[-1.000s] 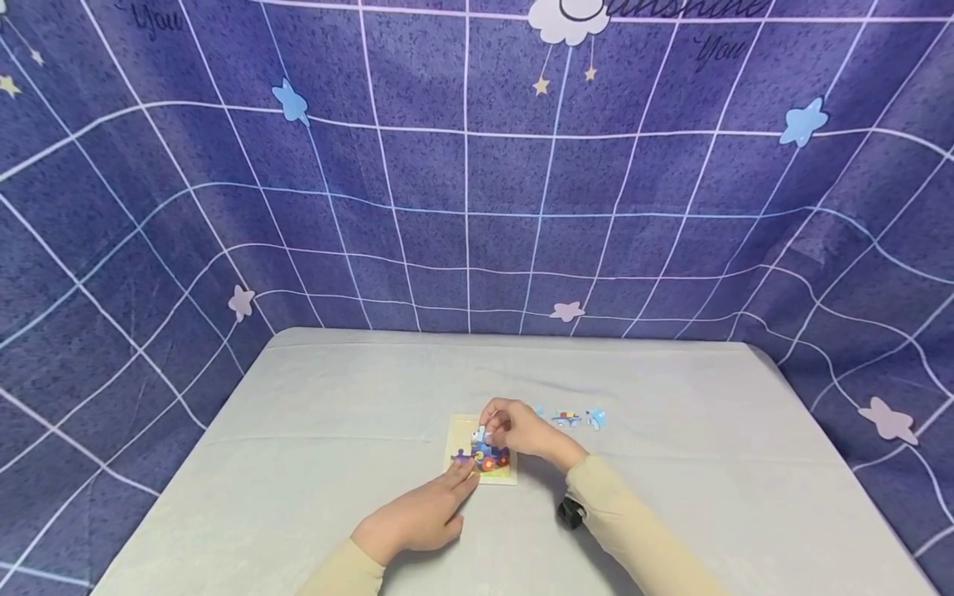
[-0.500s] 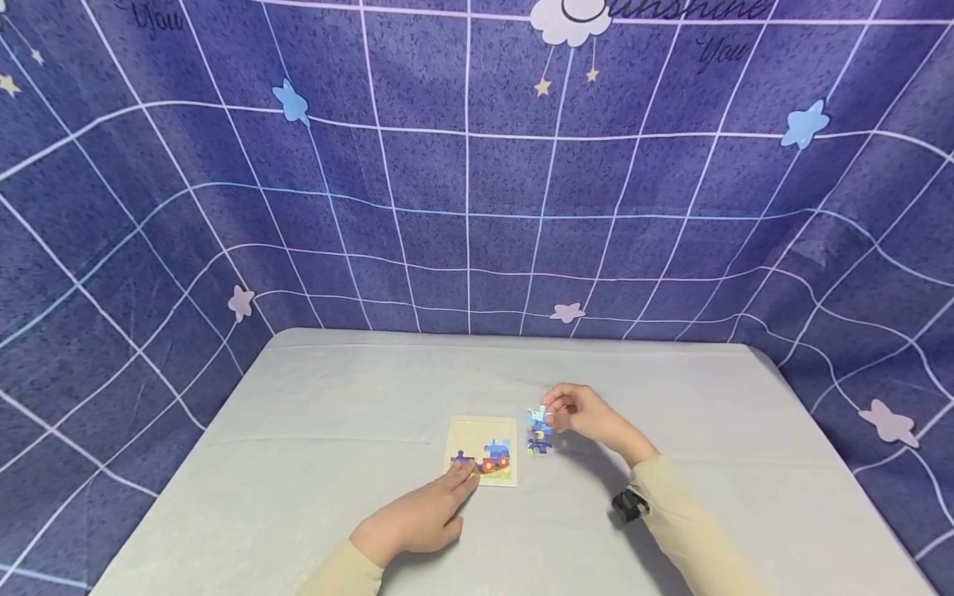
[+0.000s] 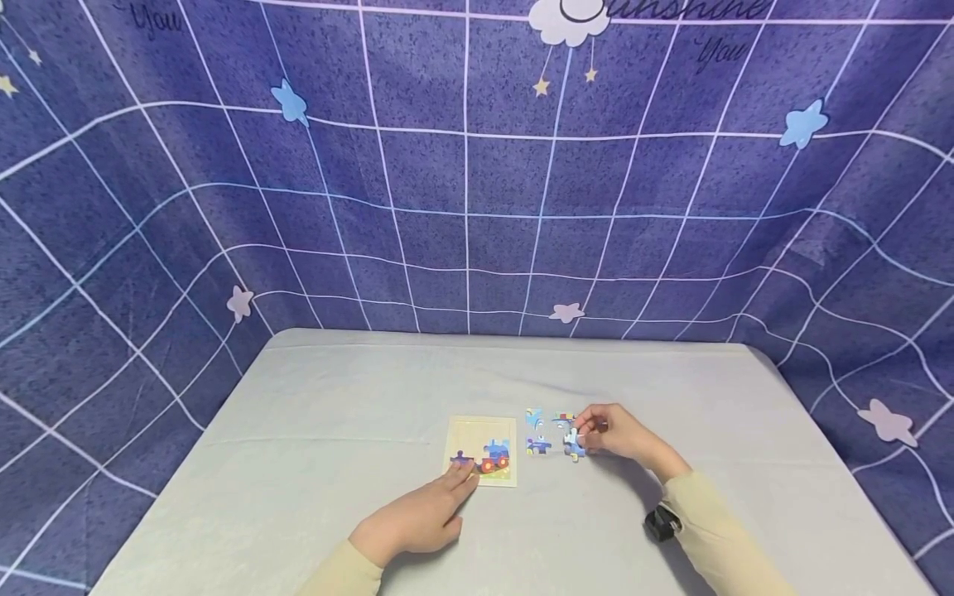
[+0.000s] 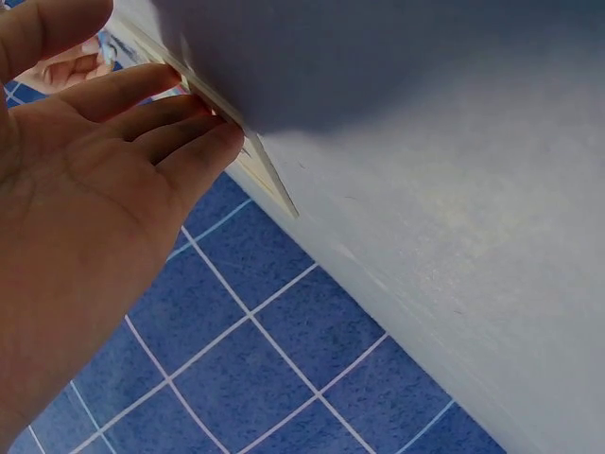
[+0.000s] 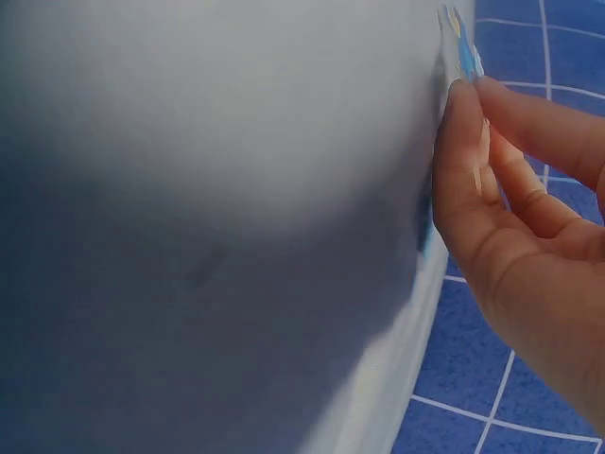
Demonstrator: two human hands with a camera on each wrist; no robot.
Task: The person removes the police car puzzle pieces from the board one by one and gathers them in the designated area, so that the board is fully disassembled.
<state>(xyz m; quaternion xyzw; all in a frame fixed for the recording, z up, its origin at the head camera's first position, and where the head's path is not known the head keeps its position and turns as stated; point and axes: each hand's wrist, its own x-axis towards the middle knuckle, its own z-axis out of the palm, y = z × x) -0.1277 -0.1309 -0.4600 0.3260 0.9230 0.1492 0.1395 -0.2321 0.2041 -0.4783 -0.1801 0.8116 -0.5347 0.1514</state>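
A pale puzzle board (image 3: 464, 432) lies flat on the table, its lower part filled with pieces showing a blue and red train. On its lower left edge rest the straight fingers of my left hand (image 3: 413, 515), covering some of the picture. To the right of the board, my right hand (image 3: 624, 434) pinches a blue and white puzzle piece (image 3: 573, 444) between thumb and finger. The right wrist view shows that pinched piece (image 5: 465, 47) edge-on. Beside it lie a light blue piece (image 3: 533, 417), a dark blue piece (image 3: 538, 446) and a multicoloured piece (image 3: 564, 417).
A pale cloth covers the table (image 3: 313, 430). Behind and at the sides hangs a blue curtain (image 3: 425, 248) with a line grid and stars. A small black device (image 3: 662, 524) sits at the right wrist.
My right hand has carried the blue and white puzzle piece from over the board to the right, past the loose pieces, and slightly nearer. My left hand has stayed on the board.
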